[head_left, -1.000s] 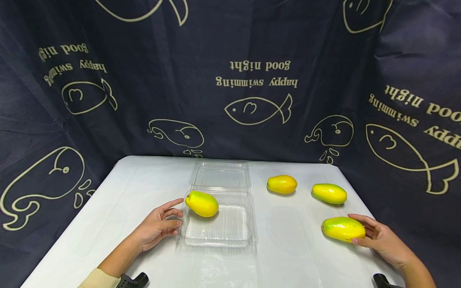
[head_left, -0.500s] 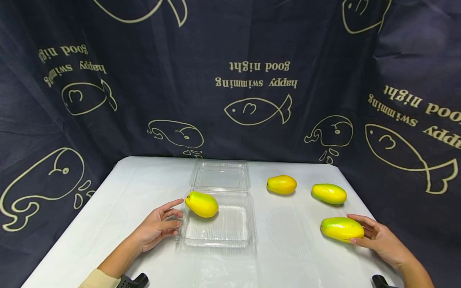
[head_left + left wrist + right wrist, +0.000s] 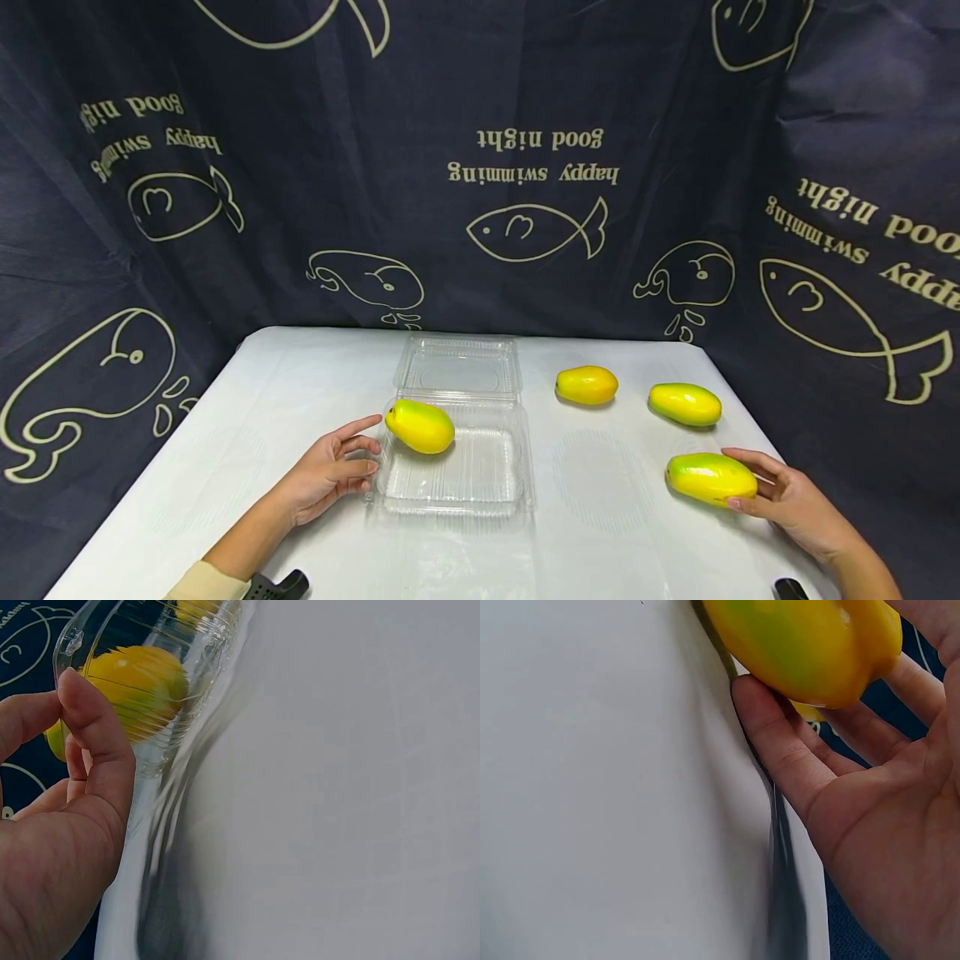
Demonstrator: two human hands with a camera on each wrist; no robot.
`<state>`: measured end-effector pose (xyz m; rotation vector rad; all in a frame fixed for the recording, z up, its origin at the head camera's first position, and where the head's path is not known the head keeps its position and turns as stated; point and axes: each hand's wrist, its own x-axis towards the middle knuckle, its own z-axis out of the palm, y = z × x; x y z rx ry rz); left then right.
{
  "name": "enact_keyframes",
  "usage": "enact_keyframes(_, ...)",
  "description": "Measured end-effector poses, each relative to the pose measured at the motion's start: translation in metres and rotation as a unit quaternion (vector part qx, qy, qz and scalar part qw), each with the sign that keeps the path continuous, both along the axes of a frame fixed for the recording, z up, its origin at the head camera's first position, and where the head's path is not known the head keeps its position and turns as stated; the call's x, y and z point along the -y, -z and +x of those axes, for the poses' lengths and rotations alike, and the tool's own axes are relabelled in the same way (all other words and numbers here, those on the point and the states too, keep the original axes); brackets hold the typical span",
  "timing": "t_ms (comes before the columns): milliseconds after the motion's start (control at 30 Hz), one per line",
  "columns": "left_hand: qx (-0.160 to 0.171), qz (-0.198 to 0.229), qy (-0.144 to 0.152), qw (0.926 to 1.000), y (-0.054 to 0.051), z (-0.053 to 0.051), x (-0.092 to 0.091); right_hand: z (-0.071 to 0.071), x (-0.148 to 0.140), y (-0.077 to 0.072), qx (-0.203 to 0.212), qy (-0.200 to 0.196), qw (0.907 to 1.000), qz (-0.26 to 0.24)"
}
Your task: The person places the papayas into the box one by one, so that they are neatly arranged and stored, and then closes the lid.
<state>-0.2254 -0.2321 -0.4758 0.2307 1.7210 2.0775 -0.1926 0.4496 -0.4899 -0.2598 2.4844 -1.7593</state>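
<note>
A clear plastic clamshell container (image 3: 483,471) lies unfolded, its lid (image 3: 459,367) turned back at the far side. One yellow-green papaya (image 3: 422,427) rests at the left of its base. My left hand (image 3: 333,471) is at the base's left side; in the left wrist view the thumb and a finger (image 3: 96,724) pinch the clear rim, with the papaya (image 3: 142,686) behind the plastic. At the right, my right hand (image 3: 795,504) holds another papaya (image 3: 711,479) by its right end. In the right wrist view, fingers curl under that papaya (image 3: 802,645).
Two more papayas, a yellow one (image 3: 587,385) and a greener one (image 3: 686,404), lie at the back right of the white table (image 3: 600,542). A dark fish-print cloth (image 3: 540,292) hangs behind and along both sides.
My right hand and the papaya in it have shifted very slightly left. The left hand, the container and the other papayas stay in place.
</note>
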Motion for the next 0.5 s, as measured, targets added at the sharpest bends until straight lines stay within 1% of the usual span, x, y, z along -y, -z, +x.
enact_keyframes(267,-0.001,0.001,0.002,1.0000,0.000,0.000,0.000,0.002,0.009,-0.003,-0.025,0.010,0.9990,0.036)
enact_keyframes(500,-0.002,-0.001,0.002,1.0000,0.000,0.000,0.000,0.003,0.015,-0.004,-0.031,0.005,0.9992,0.026)
